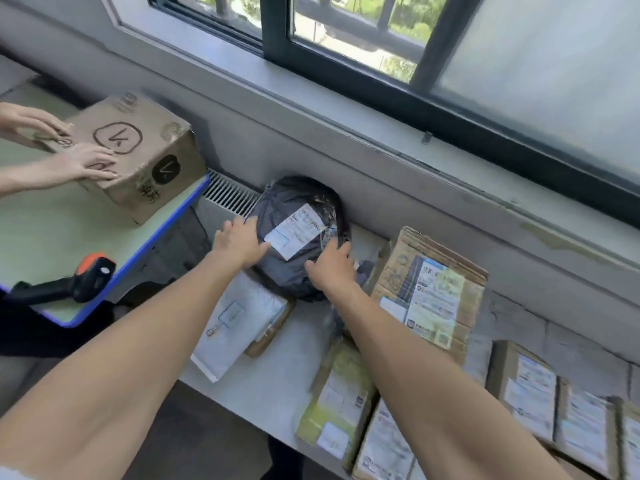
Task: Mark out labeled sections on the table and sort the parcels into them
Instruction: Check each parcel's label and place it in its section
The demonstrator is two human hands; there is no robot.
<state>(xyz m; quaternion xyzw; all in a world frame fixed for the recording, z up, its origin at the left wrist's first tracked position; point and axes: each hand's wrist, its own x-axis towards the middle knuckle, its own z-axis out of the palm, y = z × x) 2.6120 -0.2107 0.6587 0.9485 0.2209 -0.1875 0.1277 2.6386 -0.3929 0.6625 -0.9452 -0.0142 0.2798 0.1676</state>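
Note:
A round black plastic-wrapped parcel (pixel 294 216) with a white shipping label lies on the ledge below the window. My left hand (pixel 239 242) presses against its left side, fingers curved on the wrap. My right hand (pixel 332 265) holds its lower right side, fingers bent over the plastic. A white padded mailer (pixel 232 327) lies just below the black parcel. Cardboard parcels with labels (pixel 429 292) are stacked to the right. The table (pixel 45 233) with a blue edge stands at the left.
Another person's two hands (pixel 83 164) rest on a cardboard box (pixel 138 157) on the table. A black and orange handheld scanner (pixel 79 278) lies at the table's near edge. Several labelled boxes (pixel 530 396) line the ledge at lower right. A radiator grille (pixel 228 194) sits behind.

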